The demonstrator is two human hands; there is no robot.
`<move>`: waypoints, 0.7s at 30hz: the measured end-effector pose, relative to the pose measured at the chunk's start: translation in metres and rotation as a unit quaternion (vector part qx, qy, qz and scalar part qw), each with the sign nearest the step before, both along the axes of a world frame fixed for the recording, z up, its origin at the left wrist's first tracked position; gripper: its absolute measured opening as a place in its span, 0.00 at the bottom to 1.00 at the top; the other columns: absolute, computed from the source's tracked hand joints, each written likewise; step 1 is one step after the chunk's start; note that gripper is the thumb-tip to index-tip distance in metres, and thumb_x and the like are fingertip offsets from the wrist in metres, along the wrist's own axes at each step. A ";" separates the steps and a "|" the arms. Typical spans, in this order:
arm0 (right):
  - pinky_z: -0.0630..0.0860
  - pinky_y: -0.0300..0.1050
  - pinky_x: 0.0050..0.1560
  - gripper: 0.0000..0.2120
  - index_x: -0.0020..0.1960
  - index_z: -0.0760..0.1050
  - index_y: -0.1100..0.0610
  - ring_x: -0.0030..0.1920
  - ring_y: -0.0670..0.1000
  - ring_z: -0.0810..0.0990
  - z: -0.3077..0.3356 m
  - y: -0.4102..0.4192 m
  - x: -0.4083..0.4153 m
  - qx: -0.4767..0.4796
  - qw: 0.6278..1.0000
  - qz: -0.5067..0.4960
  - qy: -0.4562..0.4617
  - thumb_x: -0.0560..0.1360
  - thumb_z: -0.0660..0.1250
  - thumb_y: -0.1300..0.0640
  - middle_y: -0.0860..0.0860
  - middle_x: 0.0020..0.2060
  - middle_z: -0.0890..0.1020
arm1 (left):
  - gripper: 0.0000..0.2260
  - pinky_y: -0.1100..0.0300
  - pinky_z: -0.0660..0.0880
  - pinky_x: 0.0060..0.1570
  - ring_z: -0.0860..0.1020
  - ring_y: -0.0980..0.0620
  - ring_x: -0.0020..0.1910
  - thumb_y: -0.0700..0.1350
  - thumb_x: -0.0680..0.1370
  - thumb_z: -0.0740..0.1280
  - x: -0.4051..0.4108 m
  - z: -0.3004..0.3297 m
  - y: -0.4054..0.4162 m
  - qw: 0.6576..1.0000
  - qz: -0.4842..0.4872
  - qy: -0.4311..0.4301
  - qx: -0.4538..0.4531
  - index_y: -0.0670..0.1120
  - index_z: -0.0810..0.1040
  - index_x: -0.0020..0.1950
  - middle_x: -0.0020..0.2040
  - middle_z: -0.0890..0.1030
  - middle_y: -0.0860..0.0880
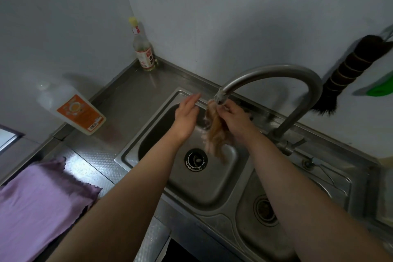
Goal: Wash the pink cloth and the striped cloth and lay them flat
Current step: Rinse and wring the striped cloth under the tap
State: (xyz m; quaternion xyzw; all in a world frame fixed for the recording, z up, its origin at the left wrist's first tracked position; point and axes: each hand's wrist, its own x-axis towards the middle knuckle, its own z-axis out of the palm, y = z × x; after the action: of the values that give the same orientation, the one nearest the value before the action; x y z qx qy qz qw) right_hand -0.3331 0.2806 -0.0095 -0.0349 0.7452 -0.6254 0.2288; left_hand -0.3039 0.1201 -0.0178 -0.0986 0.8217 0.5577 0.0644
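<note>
- Your right hand grips the striped cloth bunched up right under the tap spout; the cloth hangs down from your fist over the left basin, its tail above the drain.
- Your left hand is just left of the cloth, not touching it, fingers straight and together, holding nothing.
- The pink cloth lies flat on the counter, well to the left of both hands and nearer you.
- Beyond your left hand, a white jug with an orange label lies by the wall, and a clear bottle stands in the corner.
- Right of your grip, a dark brush hangs on the wall; a smaller basin sits below your right forearm.
</note>
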 end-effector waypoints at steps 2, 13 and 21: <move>0.77 0.44 0.51 0.07 0.49 0.78 0.45 0.49 0.47 0.82 0.001 -0.002 -0.007 -0.017 1.000 0.001 0.000 0.80 0.61 0.53 0.47 0.45 0.83 | 0.27 0.47 0.59 0.73 0.66 0.49 0.72 0.66 0.79 0.48 -0.008 0.007 -0.001 0.994 -0.078 -0.055 0.057 0.54 0.72 0.70 0.71 0.71 0.49; 0.77 0.41 0.37 0.08 0.47 0.80 0.57 0.36 0.47 0.82 -0.010 0.022 -0.020 -0.084 0.982 0.012 -0.170 0.76 0.66 0.54 0.52 0.37 0.83 | 0.20 0.47 0.78 0.56 0.83 0.43 0.49 0.56 0.82 0.56 -0.030 -0.009 -0.003 0.944 0.167 -0.095 0.269 0.41 0.79 0.52 0.47 0.84 0.40; 0.79 0.58 0.46 0.15 0.39 0.76 0.57 0.41 0.58 0.81 -0.020 -0.034 -0.013 0.159 0.977 -0.141 0.030 0.79 0.59 0.51 0.57 0.37 0.81 | 0.14 0.57 0.75 0.40 0.77 0.50 0.35 0.48 0.82 0.59 -0.029 -0.008 0.068 0.920 0.225 -0.192 0.256 0.41 0.79 0.49 0.34 0.78 0.47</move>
State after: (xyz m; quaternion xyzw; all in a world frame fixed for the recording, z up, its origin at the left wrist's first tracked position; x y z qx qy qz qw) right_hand -0.3460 0.2469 -0.0298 0.0890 0.8388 -0.5240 0.1183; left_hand -0.3326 0.1881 -0.0262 -0.3664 0.5788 0.7192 0.1167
